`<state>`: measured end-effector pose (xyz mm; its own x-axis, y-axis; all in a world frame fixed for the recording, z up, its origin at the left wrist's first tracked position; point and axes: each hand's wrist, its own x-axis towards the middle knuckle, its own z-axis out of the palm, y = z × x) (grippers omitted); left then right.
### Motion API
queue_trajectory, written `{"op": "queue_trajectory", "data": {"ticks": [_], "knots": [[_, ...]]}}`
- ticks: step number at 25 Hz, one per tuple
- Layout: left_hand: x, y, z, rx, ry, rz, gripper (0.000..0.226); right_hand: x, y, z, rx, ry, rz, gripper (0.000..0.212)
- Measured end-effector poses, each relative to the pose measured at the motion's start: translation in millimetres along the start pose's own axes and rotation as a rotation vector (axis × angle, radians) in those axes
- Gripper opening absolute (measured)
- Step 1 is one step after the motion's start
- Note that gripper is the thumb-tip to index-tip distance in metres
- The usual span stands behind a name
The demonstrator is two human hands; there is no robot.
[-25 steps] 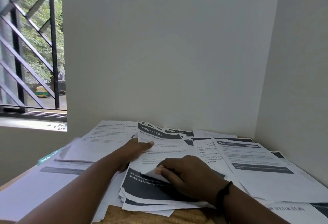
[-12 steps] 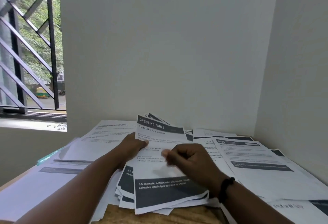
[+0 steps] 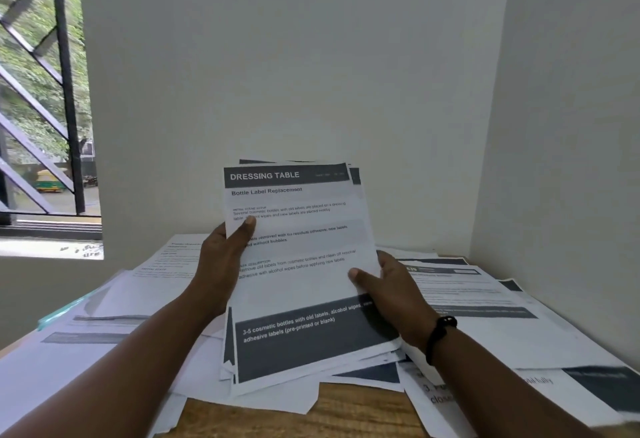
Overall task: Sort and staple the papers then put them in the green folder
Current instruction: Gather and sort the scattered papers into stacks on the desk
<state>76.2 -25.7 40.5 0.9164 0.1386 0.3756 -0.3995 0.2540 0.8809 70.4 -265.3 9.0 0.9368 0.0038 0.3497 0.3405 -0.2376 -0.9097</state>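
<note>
A stack of printed sheets, its top page headed "DRESSING TABLE", stands tilted up off the table in the middle of the view. My left hand grips its left edge, thumb on the front. My right hand grips the right edge, thumb on the page, a black band on the wrist. The stack's lower edge rests on loose papers spread over the wooden table. A green folder edge peeks out from under sheets at the left. No stapler is visible.
Walls close the table in at the back and right. A barred window is at the far left. Loose sheets cover the left side and right side of the table.
Both hands have raised the "DRESSING TABLE" stack from lying flat to standing nearly upright. My right hand moved from the sheet's lower corner to its right edge.
</note>
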Motion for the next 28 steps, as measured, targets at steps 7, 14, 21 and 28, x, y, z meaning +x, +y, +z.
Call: {"op": "queue_trajectory", "data": {"ticks": [7, 14, 21, 28], "knots": [[-7.4, 10.0, 11.1, -0.064, -0.205, 0.015, 0.025, -1.4, -21.4, -6.2, 0.216, 0.269, -0.294, 0.023], [-15.9, -4.3, 26.3, 0.138, -0.095, 0.190, 0.017, -5.4, -21.1, -0.8, 0.213, 0.182, -0.356, 0.033], [-15.8, -18.9, 28.8, 0.151, -0.269, 0.006, 0.047, 7.1, -5.0, -13.2, 0.191, 0.160, -0.176, 0.021], [-9.1, -28.5, 21.5, 0.277, -0.169, -0.023, 0.017, 6.5, 2.5, -10.6, 0.115, 0.152, -0.124, 0.020]]}}
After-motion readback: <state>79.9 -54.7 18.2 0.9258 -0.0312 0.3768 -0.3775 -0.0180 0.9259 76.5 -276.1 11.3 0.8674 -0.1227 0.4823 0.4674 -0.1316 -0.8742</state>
